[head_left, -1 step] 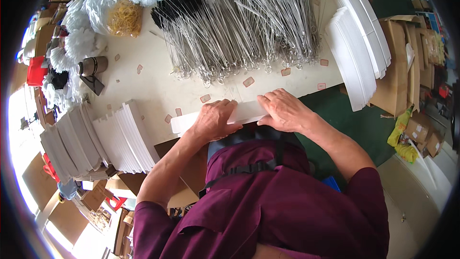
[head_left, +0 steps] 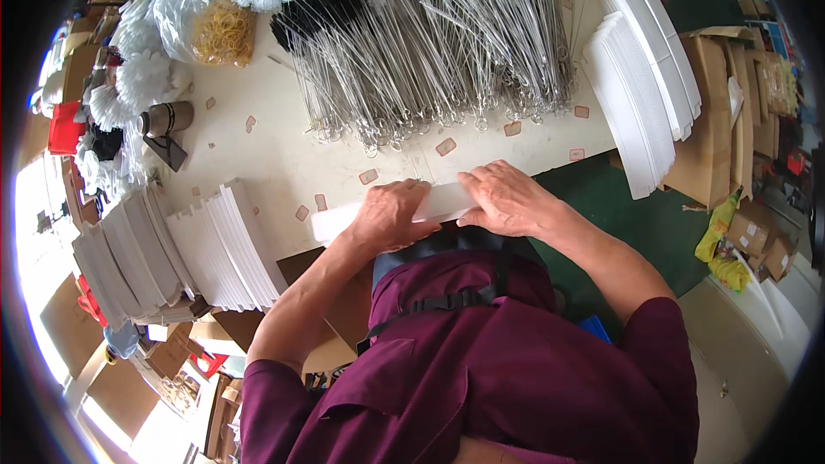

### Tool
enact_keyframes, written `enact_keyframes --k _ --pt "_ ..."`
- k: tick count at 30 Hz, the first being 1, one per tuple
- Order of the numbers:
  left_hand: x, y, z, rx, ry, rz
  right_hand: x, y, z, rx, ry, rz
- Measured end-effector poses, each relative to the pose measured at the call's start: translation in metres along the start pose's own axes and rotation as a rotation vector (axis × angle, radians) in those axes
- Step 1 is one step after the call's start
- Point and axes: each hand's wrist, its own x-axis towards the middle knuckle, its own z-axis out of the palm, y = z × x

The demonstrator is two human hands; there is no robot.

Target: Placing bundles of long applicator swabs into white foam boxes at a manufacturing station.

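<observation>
At the near edge of the table, a long narrow white carton (head_left: pixel 447 200) lies crosswise under both hands. My left hand (head_left: pixel 391 213) is closed over its middle, thumb along the near side. My right hand (head_left: pixel 503 198) grips it near the right end, with fingers on top and thumb at the near side. The carton's left end sticks out past my left wrist. Beyond the hands lie many wire-handled brushes (head_left: pixel 430 60) with ring ends toward me, some with black bristles (head_left: pixel 322 4), others with white.
Stacks of flat white cartons stand at the left (head_left: pixel 225 245) and right (head_left: pixel 636 112) table edges. A bag of yellow rubber bands (head_left: pixel 223 30) lies at the back left, near a metal cup (head_left: pixel 166 119). Cardboard boxes (head_left: pixel 700 129) stand to the right. Small labels are scattered across the table (head_left: pixel 284 155).
The carton's left end has shifted very slightly to the right, and my hands have moved a little closer together. All else looks the same.
</observation>
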Motion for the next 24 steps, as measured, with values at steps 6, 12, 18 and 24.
enact_keyframes --k 6,12,18,24 --pt "0.008 0.007 0.008 -0.018 -0.016 -0.021 0.007 -0.011 0.009 -0.057 0.0 -0.053" --pt "-0.012 -0.004 -0.004 -0.01 -0.011 0.0 -0.004 0.0 0.007 0.016 0.072 -0.103" --pt "-0.005 -0.008 0.005 -0.015 -0.151 -0.049 -0.001 0.015 0.014 0.111 0.086 -0.109" --pt "-0.019 -0.006 0.006 -0.296 -0.365 -0.109 -0.005 -0.003 0.001 0.36 -0.249 0.018"
